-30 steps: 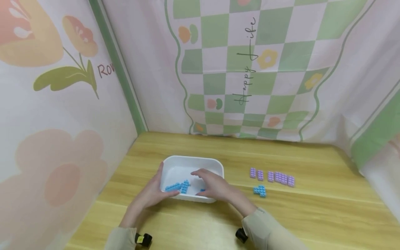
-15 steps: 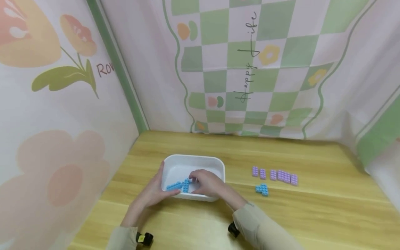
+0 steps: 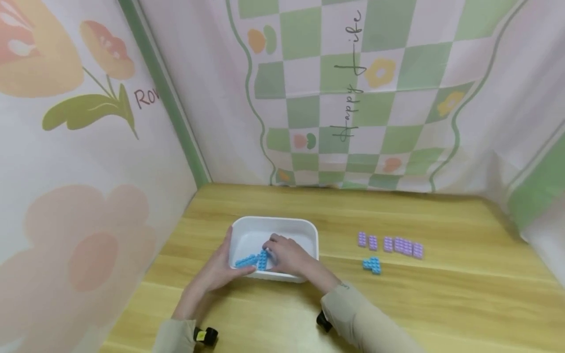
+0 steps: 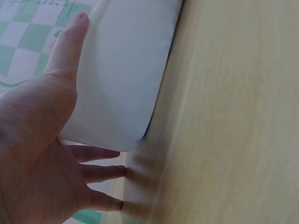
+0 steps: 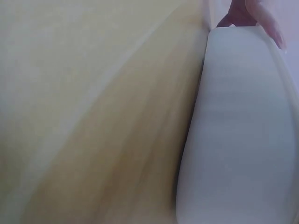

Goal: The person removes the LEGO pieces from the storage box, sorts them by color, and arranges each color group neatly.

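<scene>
A white plastic bin point(image 3: 282, 223) stands on the table with light-blue toy building bricks point(image 3: 247, 261) joined in pieces near its front left. My left hand point(image 3: 216, 267) rests on the bin's left end. Its thumb lies along the front rim, and its straight, spread fingers show beside the end wall in the left wrist view. Inside the bin, my right hand point(image 3: 289, 256) has curled fingers, with fingertips right at the far end of the upright-looking blue piece point(image 3: 262, 261). I cannot tell whether they pinch it. The right wrist view shows mostly the bin's outer front wall point(image 5: 238, 126).
Right of the bin, several purple bricks point(image 3: 403, 246) lie in a row on the wooden table point(image 3: 463, 294). A small blue brick piece point(image 3: 372, 265) lies in front of them. Patterned curtains point(image 3: 344, 108) hang behind and at the sides.
My right hand has shifted left inside the bin, its spread fingers curling in toward the blue bricks. A blue bit seen beneath it earlier is now hidden. The left hand stays on the bin.
</scene>
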Available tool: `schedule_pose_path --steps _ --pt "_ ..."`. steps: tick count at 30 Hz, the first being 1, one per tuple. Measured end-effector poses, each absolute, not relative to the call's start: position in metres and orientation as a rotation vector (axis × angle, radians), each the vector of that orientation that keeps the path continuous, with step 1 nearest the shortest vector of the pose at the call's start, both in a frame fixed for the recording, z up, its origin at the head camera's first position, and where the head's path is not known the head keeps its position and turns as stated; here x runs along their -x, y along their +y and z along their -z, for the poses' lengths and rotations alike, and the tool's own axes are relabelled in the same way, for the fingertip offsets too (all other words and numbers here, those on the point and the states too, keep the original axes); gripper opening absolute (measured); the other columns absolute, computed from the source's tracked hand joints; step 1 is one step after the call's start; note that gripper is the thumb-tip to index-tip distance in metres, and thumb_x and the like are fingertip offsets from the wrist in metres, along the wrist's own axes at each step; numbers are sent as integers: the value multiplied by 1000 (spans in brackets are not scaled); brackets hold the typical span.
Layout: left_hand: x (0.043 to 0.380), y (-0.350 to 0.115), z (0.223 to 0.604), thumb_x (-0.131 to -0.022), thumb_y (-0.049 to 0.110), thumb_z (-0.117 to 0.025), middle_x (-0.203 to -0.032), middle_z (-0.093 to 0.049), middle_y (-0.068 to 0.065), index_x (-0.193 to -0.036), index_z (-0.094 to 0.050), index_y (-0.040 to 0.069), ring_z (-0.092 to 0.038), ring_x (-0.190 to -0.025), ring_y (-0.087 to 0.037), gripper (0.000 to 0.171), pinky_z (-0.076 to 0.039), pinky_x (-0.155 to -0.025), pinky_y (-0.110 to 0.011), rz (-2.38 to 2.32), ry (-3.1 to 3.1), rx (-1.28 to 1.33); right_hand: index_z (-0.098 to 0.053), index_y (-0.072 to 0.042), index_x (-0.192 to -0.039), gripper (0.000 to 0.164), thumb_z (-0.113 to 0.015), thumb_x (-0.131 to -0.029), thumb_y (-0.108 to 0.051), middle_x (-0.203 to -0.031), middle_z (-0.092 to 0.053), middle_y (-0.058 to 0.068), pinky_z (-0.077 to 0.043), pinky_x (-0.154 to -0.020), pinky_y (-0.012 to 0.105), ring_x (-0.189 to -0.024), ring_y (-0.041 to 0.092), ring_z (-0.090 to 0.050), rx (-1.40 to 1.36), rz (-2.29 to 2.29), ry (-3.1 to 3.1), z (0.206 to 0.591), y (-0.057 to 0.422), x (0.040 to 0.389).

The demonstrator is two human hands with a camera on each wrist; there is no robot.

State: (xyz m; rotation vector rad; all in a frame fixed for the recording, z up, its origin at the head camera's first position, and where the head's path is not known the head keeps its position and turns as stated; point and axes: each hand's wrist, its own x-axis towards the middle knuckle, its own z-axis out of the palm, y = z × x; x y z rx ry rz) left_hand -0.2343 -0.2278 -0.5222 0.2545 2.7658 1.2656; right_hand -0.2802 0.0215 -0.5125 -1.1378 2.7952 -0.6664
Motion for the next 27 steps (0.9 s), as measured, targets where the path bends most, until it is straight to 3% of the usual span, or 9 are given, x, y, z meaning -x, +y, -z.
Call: schedule_pose_path --steps 3,6,17,24,27 --pt "234 -228 521 -86 49 -94 -176 -35 -29 -177 3 8 -56 -148 -47 139 -50 -122 -66 -1265 2771 -255 -72 0 -133 60 -96 -85 -26 -130 -72 16 -59 -109 52 -119 32 -70 1121 723 2763 511 21 281" --pt "235 -227 521 -86 48 -94 -175 -37 -28 -177 3 9 -58 -146 -45 139 -52 -121 -63 -1270 2770 -275 -70 3 -136 62 -96 -85 -23 -133 -73 19 -57 -115 52 -125 36 -70 1108 770 2736 510 22 281" --pt "234 -226 518 -86 46 -94 -177 -34 -27 -177 4 9 -57 -146 -45 138 -52 -120 -64 -1300 2746 -286 -70 6 -134 63 -95 -84 -20 -127 -78 19 -61 -106 49 -115 34 -73 1124 1019 2654 506 26 283" --pt "233 -227 519 -86 47 -94 -176 -35 -28 -177 3 8 -59 -144 -44 139 -55 -117 -64 -1283 2753 -262 -71 1 -132 61 -94 -85 -30 -124 -78 15 -63 -100 40 -111 27 -72 1231 1146 2664 538 26 301" --pt "232 -227 518 -86 47 -94 -176 -35 -27 -177 3 9 -59 -143 -43 139 -55 -117 -63 -1294 2745 -260 -71 -1 -132 62 -96 -83 -30 -125 -77 15 -62 -104 45 -114 29 -72 1217 1178 2643 536 27 299"
